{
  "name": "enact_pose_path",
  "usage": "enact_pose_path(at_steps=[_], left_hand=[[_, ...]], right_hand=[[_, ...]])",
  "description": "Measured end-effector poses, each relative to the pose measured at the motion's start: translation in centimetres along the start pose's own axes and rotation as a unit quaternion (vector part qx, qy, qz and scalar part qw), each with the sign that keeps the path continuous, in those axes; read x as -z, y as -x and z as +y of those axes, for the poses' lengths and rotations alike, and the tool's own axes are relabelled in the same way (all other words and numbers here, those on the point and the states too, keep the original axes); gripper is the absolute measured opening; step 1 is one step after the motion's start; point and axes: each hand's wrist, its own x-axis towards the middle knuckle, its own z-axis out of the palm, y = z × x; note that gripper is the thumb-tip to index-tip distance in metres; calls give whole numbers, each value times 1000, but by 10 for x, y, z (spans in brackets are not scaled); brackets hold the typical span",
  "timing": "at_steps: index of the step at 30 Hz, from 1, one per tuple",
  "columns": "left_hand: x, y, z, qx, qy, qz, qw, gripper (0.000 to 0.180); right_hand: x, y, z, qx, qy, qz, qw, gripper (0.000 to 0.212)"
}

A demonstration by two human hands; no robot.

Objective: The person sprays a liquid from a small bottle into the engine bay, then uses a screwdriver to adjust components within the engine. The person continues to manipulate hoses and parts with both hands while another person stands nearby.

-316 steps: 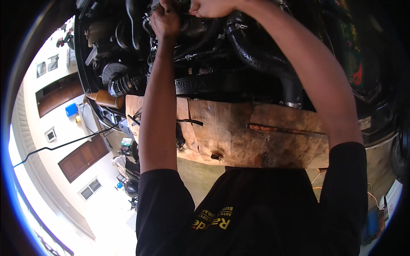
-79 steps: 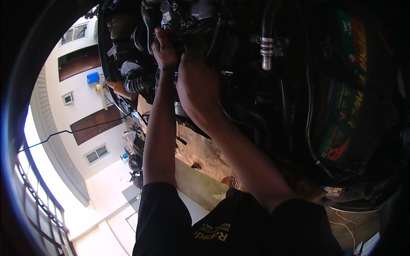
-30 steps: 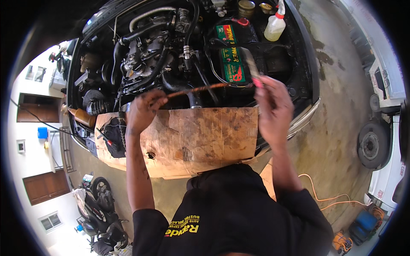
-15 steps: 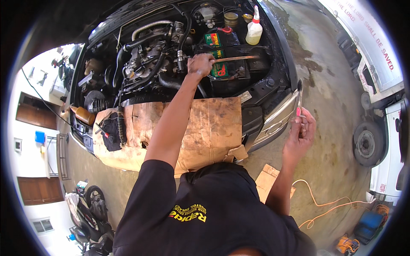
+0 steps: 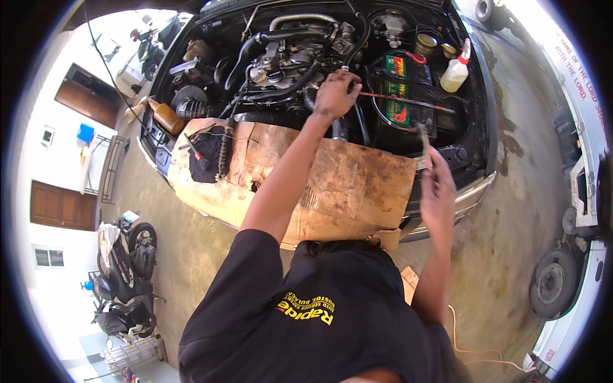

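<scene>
My left hand (image 5: 336, 96) is closed above the engine (image 5: 281, 67), its fingers round one end of a long, thin reddish-brown rod (image 5: 408, 100). The rod points right, passing over the car battery (image 5: 397, 83) with its green and red label. My right hand (image 5: 439, 188), smeared by motion, is closed on a slim hand tool (image 5: 424, 142) near the front right corner of the engine bay. The tool's upper end reaches toward the rod from below, apart from it; its exact kind is unclear. Below my left forearm lies a stained cardboard sheet (image 5: 357, 185) over the car's front.
A spray bottle (image 5: 454, 71) and an open can (image 5: 425, 44) stand beyond the battery. On the cardboard's left lie a black cloth (image 5: 203, 159) and a red-handled tool (image 5: 195, 150), near a brown bottle (image 5: 167, 116). A motorcycle (image 5: 128, 274) stands left, a white vehicle (image 5: 575, 306) right.
My right hand has swung the slim tool from outside the car's right front corner inward, closer to the rod. My left hand still holds the rod. The whole view has shifted.
</scene>
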Motion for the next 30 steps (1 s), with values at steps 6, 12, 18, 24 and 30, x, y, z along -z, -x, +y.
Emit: enact_pose_path(at_steps=[6,12,18,24,30], left_hand=[[71,26,-127,65,-29,86,994,21],[81,49,-196,70,-147,103,981,28],[72,71,-192,95,-238,46,966,48],[65,63,-191,122,-276,-51,952,66],[65,58,-188,132,-284,-68,947,65]], right_hand=[[-163,-95,-21,108,-60,-111,986,31],[-334,-223,-12,92,-38,-62,993,19],[-408,-248,-47,-30,-29,-163,986,14],[-447,-292,-25,21,-40,-238,970,20],[-423,-310,-31,-28,-38,-284,958,19]])
